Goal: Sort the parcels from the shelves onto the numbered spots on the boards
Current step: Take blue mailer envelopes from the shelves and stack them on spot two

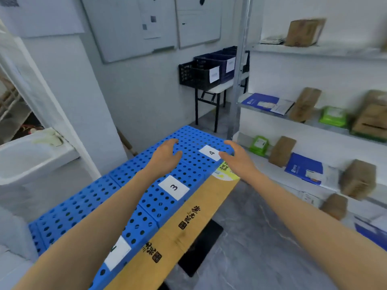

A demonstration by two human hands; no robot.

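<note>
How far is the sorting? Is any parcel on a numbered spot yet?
Nothing is placed: label 3 and label 4 on the blue boards lie bare. The left hand and right hand hover above them, holding nothing. All visible parcels sit on the shelves.

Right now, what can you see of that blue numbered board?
The blue board is a row of plastic-looking panels pierced with round holes, lying flat with cardboard along its right edge. White label 3 and label 4 sit on it; a forearm half hides a third label. No parcel is on it. Left hand and right hand hover open over its far end.
</note>
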